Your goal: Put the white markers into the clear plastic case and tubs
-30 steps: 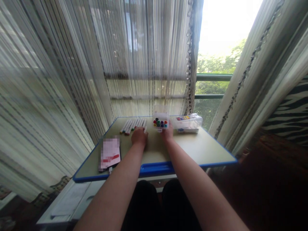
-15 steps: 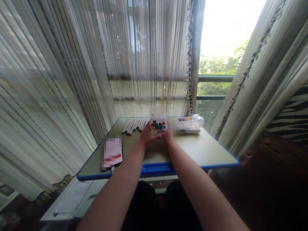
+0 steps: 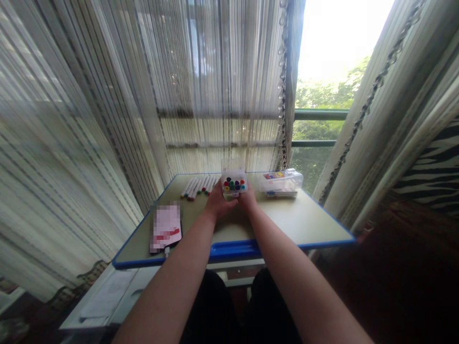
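Between both hands, over the far middle of the table, I hold a clear plastic marker case (image 3: pixel 234 173) with its lid tipped up at the back. Several colored marker ends (image 3: pixel 234 184) face me inside it: black, red, green, yellow, purple, orange and blue. My left hand (image 3: pixel 217 203) wraps the case's left side, thumb along the front bottom edge. Around the right side closes my right hand (image 3: pixel 248 198); its far fingers are hidden behind the case. Loose white markers (image 3: pixel 195 187) with colored ends lie in a row just left of my left hand.
A second clear plastic case (image 3: pixel 283 181) with a bright label lies at the back right, pens in or under it. On the left is a phone (image 3: pixel 165 227), blurred out, with a white cable plugged in. The table (image 3: pixel 294 222) has a blue edge; curtains hang behind it.
Both hands and the case stay nearly in place, with the right thumb shifted slightly at the case's front. The whole view has moved a little.
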### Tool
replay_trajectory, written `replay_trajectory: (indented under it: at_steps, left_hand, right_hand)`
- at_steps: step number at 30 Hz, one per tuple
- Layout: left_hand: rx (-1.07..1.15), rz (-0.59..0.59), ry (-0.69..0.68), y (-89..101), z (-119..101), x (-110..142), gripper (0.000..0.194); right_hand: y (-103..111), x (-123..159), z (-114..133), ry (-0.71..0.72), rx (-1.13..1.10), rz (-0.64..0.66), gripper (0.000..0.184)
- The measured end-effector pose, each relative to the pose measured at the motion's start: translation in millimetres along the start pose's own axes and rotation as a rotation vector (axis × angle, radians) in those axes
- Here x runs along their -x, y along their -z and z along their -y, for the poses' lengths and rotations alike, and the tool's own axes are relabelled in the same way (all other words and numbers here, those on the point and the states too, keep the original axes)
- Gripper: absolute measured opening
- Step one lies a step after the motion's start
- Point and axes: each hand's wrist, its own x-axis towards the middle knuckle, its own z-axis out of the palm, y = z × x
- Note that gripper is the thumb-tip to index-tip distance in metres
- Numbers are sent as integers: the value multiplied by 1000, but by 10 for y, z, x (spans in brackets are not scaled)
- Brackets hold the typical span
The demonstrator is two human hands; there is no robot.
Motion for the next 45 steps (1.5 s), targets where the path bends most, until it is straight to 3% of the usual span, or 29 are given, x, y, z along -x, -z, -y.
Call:
replay_trajectory:
  at_steps: [9, 20, 25, 33, 35, 39, 43, 45]
  left_hand:
    - [-52, -41, 4, -10, 35, -25, 54]
    - [5, -97, -60, 26, 6, -32, 46]
    - [-30, -107, -84, 14, 42, -37, 43]
    - [-66, -113, -92, 10, 81, -34, 39]
    - [-80, -103, -102, 6, 90, -29, 41]
    - [-105, -68, -129, -13, 107, -23, 44]
    - [-135, -22, -168, -37, 104, -10, 50]
    - [-143, -8, -167, -44, 95, -3, 52]
  right_hand:
    - [40, 13, 103, 6, 3, 97, 31]
    - [-3, -21, 1, -66, -41, 143, 32]
    - [22, -44, 67, -172, -159, 147, 30]
    - [166, -67, 198, -286, -445, 286, 37]
    - [201, -121, 166, -340, -547, 245, 37]
    - [229, -257, 122, -417, -714, 10, 29]
    - [228, -277, 217, -368, -778, 120, 36]
    - [244, -246, 286, -302, -748, 125, 29]
